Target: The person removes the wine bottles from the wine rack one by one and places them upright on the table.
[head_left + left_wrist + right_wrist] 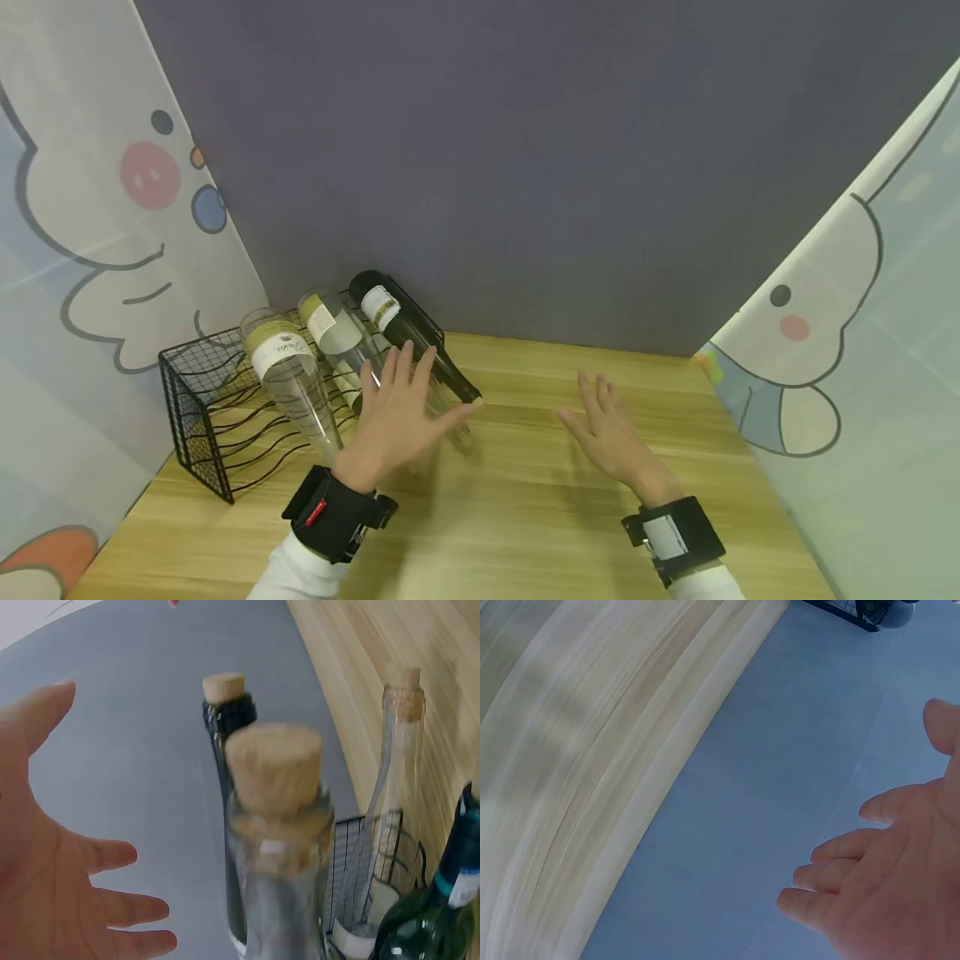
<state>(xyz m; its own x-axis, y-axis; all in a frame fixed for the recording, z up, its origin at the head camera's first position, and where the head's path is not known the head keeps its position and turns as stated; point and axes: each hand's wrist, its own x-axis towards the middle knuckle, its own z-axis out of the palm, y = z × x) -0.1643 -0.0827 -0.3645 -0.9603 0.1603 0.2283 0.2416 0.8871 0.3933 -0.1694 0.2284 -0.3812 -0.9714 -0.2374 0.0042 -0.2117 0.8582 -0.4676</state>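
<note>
Nearest me are my white sleeves (pixel 300 571) and the black straps (pixel 337 512) round my wrists, above a wooden table (pixel 525 517) with pale yellow grain and soft shadows. My left hand (pixel 397 417) hovers with fingers and thumb spread wide, just beside the bottle necks and, in the head view, hiding part of them. My right hand (pixel 615 442) is over the table, well apart from the bottles, fingers extended and thumb held away. Beyond my left hand a black wire rack (pixel 191 429) stands at the table's left, bearing a clear bottle (pixel 295 390) at its near end, a second clear bottle (pixel 341 337) beside it and a dark bottle (pixel 417 333) farthest along; a green bottle (pixel 424 930) lies lower. Corks show in several necks. Cartoon-printed walls (pixel 75 250) flank the table, and a plain grey wall (pixel 525 183) closes the back.
</note>
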